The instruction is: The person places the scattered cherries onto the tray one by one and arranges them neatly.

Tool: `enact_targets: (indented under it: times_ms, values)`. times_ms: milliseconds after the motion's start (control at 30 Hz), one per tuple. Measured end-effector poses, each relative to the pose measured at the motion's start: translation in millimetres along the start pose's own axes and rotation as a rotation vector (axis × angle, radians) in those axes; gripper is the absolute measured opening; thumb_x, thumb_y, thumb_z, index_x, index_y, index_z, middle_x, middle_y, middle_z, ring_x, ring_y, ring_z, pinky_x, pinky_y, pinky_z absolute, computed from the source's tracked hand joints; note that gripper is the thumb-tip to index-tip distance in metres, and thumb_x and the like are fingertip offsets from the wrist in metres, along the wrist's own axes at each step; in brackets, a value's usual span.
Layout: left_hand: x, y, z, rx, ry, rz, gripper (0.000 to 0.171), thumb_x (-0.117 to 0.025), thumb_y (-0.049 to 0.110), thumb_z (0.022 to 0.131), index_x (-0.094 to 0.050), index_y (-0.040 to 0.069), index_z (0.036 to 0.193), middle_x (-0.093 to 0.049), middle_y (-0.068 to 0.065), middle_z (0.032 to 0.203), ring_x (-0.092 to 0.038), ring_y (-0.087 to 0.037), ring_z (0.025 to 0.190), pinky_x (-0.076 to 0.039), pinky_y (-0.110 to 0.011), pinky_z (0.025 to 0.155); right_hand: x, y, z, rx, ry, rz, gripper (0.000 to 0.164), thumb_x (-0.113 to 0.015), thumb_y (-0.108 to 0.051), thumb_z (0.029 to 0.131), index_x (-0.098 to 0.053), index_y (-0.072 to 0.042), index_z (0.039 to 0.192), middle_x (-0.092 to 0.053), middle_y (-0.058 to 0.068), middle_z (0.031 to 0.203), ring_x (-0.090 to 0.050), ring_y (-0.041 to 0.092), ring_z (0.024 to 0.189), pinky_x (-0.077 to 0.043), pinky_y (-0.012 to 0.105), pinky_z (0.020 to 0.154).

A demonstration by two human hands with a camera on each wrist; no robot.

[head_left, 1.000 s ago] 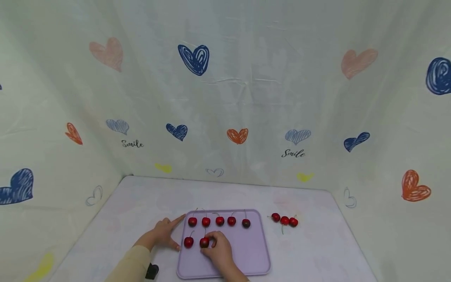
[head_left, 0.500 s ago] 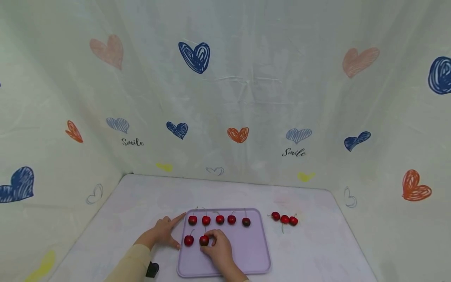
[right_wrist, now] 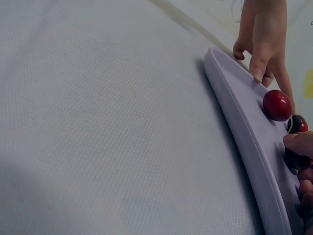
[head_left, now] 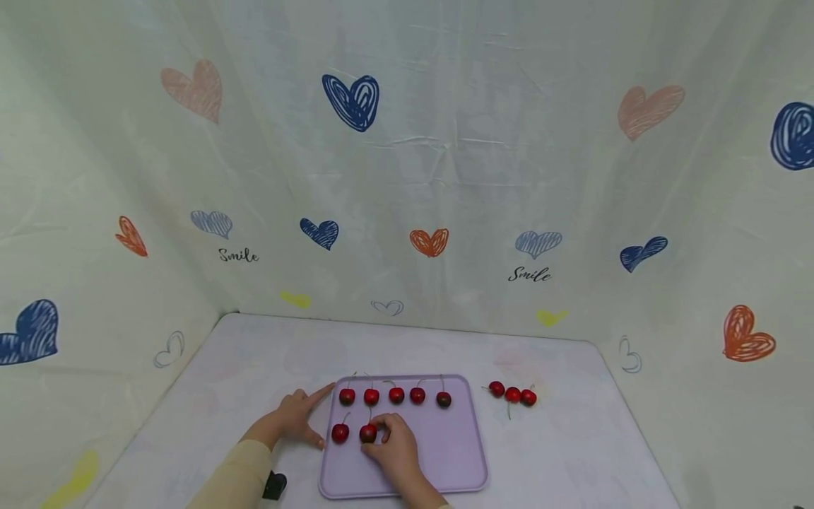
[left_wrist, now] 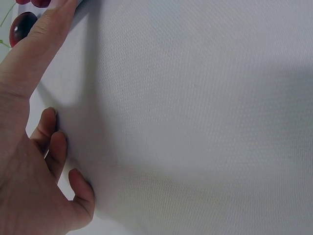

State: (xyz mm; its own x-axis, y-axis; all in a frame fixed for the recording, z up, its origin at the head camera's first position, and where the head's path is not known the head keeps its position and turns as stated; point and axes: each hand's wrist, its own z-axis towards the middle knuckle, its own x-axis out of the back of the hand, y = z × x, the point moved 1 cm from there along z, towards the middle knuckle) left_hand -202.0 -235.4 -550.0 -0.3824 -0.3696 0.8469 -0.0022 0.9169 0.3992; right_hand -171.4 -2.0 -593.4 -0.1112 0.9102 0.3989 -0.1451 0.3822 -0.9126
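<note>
A lilac tray (head_left: pixel 445 449) lies on the table. Along its far side runs a row of several red cherries (head_left: pixel 396 395), stems pointing away. Nearer, at the left, sits another cherry (head_left: pixel 340 433). My right hand (head_left: pixel 399 452) pinches the dark red cherry (head_left: pixel 368 433) beside it, low over the tray; in the right wrist view the thumb (right_wrist: pixel 299 143) partly covers this cherry. My left hand (head_left: pixel 294 418) rests at the tray's left edge, index finger and thumb stretched out and spread. The left wrist view shows its other fingers (left_wrist: pixel 57 152) slightly bent beside the tray.
To the right of the tray, several cherries (head_left: pixel 512 395) lie together on the white table (head_left: pixel 559 452). A black object (head_left: pixel 275 486) shows by the left forearm. Behind the table hangs a pale curtain (head_left: pixel 445 177) printed with hearts.
</note>
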Motion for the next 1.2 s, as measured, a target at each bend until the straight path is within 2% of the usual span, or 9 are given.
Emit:
enact_targets:
  times_ms: [467, 933, 1033, 1200]
  values:
    - [-2.2, -3.4, 2.7, -0.01, 0.013, 0.01, 0.106, -0.092, 0.04, 0.06, -0.039, 0.02, 0.149, -0.047, -0.014, 0.104, -0.047, -0.033, 0.097, -0.045, -0.061, 0.089, -2.2, 1.6, 1.4, -0.01, 0.008, -0.036, 0.034, -0.087, -0.006, 0.064, -0.07, -0.017, 0.091, -0.048, -0.009, 0.075, -0.042, 0.002, 0.064, -0.039, 0.023, 0.057]
    - [-1.1, 0.6, -0.1, 0.005, 0.007, -0.006, 0.105, -0.092, 0.039, 0.061, -0.039, 0.021, 0.15, -0.047, -0.014, 0.106, -0.047, -0.034, 0.098, -0.045, -0.062, 0.089, -1.1, -1.2, 0.4, -0.003, 0.006, -0.046, 0.034, -0.088, -0.006, 0.065, -0.07, -0.015, 0.092, -0.051, -0.01, 0.079, -0.042, 0.002, 0.064, -0.039, 0.023, 0.057]
    - [-1.3, 1.0, 0.2, 0.009, 0.007, -0.006, 0.104, -0.092, 0.039, 0.061, -0.039, 0.021, 0.149, -0.047, -0.014, 0.106, -0.047, -0.034, 0.099, -0.045, -0.062, 0.089, 0.3, -2.4, 0.0, -0.01, 0.002, -0.024, 0.035, -0.088, -0.006, 0.064, -0.07, -0.015, 0.093, -0.053, -0.009, 0.082, -0.042, 0.003, 0.065, -0.039, 0.023, 0.057]
    - [-0.3, 2.2, -1.1, 0.01, 0.004, -0.004, 0.104, -0.091, 0.04, 0.06, -0.04, 0.02, 0.149, -0.048, -0.016, 0.108, -0.047, -0.035, 0.1, -0.045, -0.062, 0.088, 8.0, -5.1, -0.7, -0.053, -0.036, 0.1, 0.037, -0.086, -0.004, 0.064, -0.071, -0.009, 0.098, -0.056, -0.003, 0.089, -0.046, 0.007, 0.067, -0.041, 0.023, 0.058]
